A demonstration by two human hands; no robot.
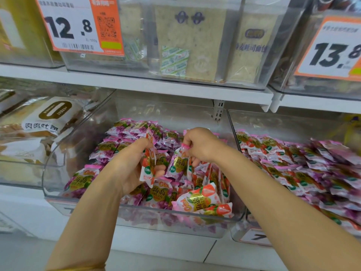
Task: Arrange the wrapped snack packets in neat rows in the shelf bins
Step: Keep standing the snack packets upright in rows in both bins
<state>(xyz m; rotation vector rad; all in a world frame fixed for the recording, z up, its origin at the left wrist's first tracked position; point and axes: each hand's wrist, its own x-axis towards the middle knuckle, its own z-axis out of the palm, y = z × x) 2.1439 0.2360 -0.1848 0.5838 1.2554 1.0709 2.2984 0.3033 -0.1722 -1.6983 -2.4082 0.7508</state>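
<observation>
Snack packets [125, 137] filled your clear middle bin [58, 173], purple ones rowed at the back. Your left hand [132, 167] curled round a strawberry packet [149, 167] above the pile. Your right hand [199, 145] pinched the tops of upright packets [176, 163] beside it, possibly two. Both hands hovered over the bin's middle.
</observation>
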